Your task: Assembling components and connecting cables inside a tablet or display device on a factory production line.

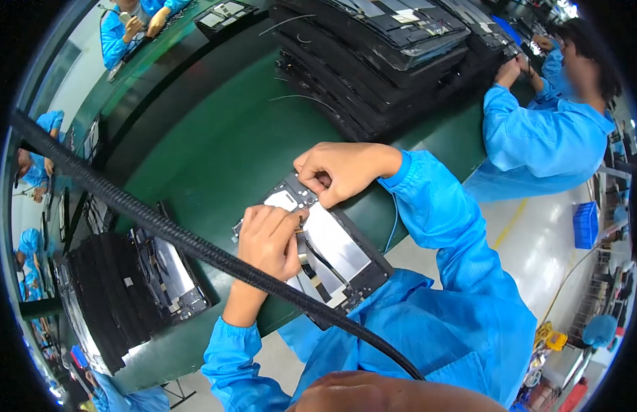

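Fingertips of the left hand (269,240) pinch a small part against an open tablet back panel (332,244) lying at the green workbench's (222,144) near edge; the right hand (335,172), curled, presses the panel's far corner. Stacked panels (126,288) sit left, taller stacks (373,62) beyond, bare bench between. A braided cable (195,244) crosses the left wrist.

green bench (215,137), panel (332,240) (metal-backed), stacks (373,62)
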{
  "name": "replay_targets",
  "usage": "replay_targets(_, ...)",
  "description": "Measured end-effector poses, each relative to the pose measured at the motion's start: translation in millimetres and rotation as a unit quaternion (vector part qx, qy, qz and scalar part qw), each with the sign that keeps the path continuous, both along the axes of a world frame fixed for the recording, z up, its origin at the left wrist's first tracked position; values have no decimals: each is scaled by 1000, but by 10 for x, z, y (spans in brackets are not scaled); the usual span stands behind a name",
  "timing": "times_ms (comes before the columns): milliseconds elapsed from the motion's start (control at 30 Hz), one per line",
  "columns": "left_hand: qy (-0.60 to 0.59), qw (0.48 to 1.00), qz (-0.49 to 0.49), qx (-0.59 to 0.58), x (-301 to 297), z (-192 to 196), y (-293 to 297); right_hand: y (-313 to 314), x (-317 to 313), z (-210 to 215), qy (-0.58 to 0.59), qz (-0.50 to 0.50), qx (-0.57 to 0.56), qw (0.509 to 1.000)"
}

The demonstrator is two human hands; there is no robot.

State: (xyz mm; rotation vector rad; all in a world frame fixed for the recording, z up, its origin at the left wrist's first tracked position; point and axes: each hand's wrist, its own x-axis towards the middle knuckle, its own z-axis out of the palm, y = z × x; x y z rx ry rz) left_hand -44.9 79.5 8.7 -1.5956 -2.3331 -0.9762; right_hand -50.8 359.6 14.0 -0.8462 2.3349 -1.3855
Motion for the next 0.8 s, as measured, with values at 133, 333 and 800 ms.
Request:
replay_targets(133,-2,1000,-2,2,6,-6,-10,2,9,20,-2,-2,4,1000)
replay_targets(333,7,1000,4,0,15,-33,-7,4,15,1,3,-7,3,1000)
replay_targets(800,16,1000,7,-24,3,-18,-14,13,9,13,19,-5,-3,1000)
